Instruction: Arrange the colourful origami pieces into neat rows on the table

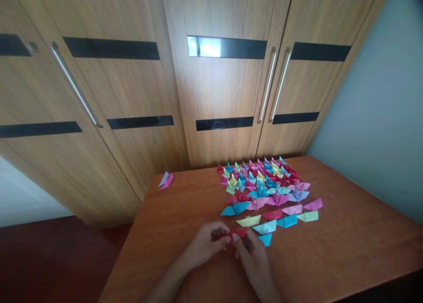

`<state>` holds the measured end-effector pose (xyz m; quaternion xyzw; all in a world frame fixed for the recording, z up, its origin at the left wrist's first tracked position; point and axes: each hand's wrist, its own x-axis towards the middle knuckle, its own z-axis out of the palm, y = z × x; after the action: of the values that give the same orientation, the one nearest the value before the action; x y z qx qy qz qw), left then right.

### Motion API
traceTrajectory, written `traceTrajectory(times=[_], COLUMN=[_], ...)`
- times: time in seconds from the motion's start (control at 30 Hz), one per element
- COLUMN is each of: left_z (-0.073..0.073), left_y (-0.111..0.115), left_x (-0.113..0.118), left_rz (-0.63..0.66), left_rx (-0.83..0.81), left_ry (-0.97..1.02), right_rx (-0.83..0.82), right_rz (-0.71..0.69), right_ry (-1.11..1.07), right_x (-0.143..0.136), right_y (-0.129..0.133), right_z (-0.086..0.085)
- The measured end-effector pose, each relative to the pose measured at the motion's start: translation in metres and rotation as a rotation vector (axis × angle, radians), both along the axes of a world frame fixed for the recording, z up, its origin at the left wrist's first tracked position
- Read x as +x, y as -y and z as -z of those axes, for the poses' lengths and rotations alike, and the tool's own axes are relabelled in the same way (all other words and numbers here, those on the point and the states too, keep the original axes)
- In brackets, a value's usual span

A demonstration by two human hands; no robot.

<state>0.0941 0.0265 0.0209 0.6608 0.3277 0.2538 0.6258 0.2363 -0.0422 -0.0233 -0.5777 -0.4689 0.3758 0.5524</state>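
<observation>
Many folded coloured paper figures lie finished on the wooden bench; left hand and right hand fingers pinch a partly folded red paper piece.

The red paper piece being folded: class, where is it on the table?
In the head view, the red paper piece sits near the table's front edge, pinched between left hand and right hand, beside a blue folded piece.

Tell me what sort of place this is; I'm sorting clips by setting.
Probably a room at home, perhaps a bedroom: tall wooden wardrobe doors with metal handles stand behind a wooden table spread with folded paper pieces.
</observation>
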Motion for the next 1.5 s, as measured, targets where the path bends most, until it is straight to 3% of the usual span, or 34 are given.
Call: traceTrajectory(times=[0.23,0.33,0.53,0.63,0.77,0.97,1.2,1.5], left_z=[0.000,0.005,0.013,0.014,0.017,0.019,0.018,0.020], left_y=[-0.003,-0.006,-0.019,-0.025,-0.028,-0.028,-0.027,-0.028], left_x=[-0.004,-0.006,-0.012,-0.016,-0.020,-0.021,-0.021,-0.022], left_rz=[0.012,0.007,-0.118,-0.160,-0.196,-0.173,-0.150,-0.111], left_rx=[0.047,0.080,0.217,0.316,0.395,0.448,0.511,0.509], left_ry=[-0.040,-0.044,-0.175,-0.261,-0.315,-0.350,-0.350,-0.371], right_rx=[0.006,0.007,-0.019,-0.080,-0.246,-0.593,-0.554,-0.528], right_rz=[0.034,0.110,0.288,0.357,0.306,0.310,0.376,0.370], right_ry=[0.002,-0.011,-0.021,0.167,0.524,0.954,1.061,1.033], right_x=[0.006,0.017,0.090,0.131,0.159,0.149,0.139,0.139], right_y=[0.003,0.007,0.024,0.032,0.037,0.038,0.034,0.028], right_z=[-0.006,-0.007,-0.011,-0.009,-0.002,-0.005,-0.003,-0.004])
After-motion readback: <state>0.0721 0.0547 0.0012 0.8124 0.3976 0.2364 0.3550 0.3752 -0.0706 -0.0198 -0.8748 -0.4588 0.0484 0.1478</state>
